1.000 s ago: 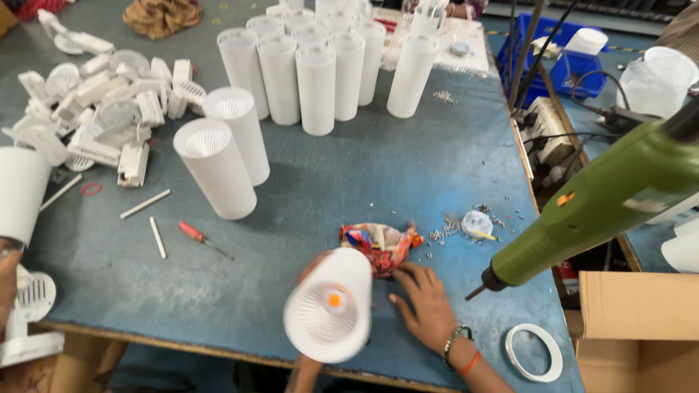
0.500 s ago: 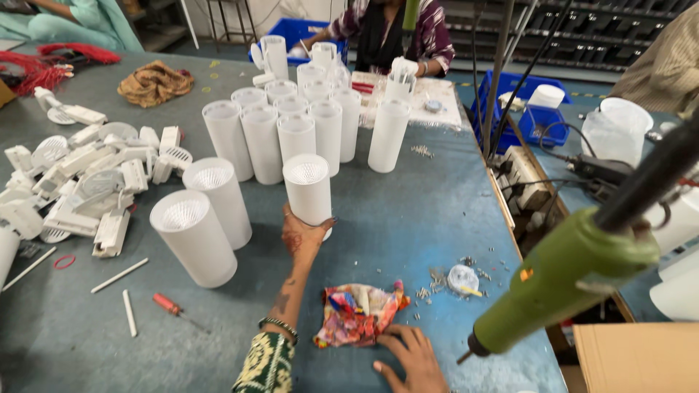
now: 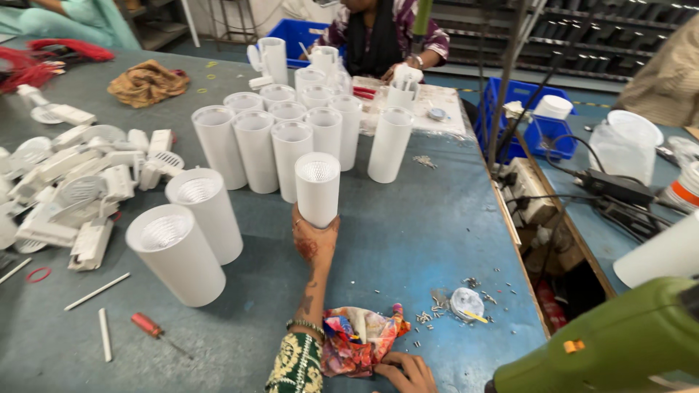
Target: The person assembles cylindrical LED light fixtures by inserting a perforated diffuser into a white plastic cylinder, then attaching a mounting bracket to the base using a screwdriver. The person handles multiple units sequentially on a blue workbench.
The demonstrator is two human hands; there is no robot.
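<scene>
Gripping a white cylinder (image 3: 317,188) around its base with the left hand (image 3: 313,241), fingers clamped on it, standing it upright on the blue-grey table (image 3: 393,233). Sitting just at six o'clock of the front row of the cluster of white cylinders (image 3: 291,138), close to them; touching or not, hard to tell. Showing its open top with a ribbed reflector inside.

Resting the right hand (image 3: 408,371) at the bottom edge, fingers curled onto a crumpled colourful wrapper (image 3: 360,336), which is lying at six o'clock of the held cylinder, well apart from it. Only partly showing, so closed or not cannot be told.

Standing at nine o'clock of the held cylinder: two larger white cylinders, one (image 3: 205,212) nearer, the other (image 3: 175,253) at about eight o'clock, both upright and apart from the hand.

Lying further toward nine o'clock: a heap of white plastic parts (image 3: 80,182). Lying at seven o'clock: a red-handled screwdriver (image 3: 149,326) and white sticks (image 3: 98,291).

Scattered at four o'clock of the held cylinder: small screws (image 3: 429,316) beside a small round lid (image 3: 466,302). Filling the five o'clock corner: a green power drill (image 3: 611,346), not visibly held by either hand.

Sitting at twelve o'clock, across the table: another person (image 3: 386,33), hands near more white cylinders.
</scene>
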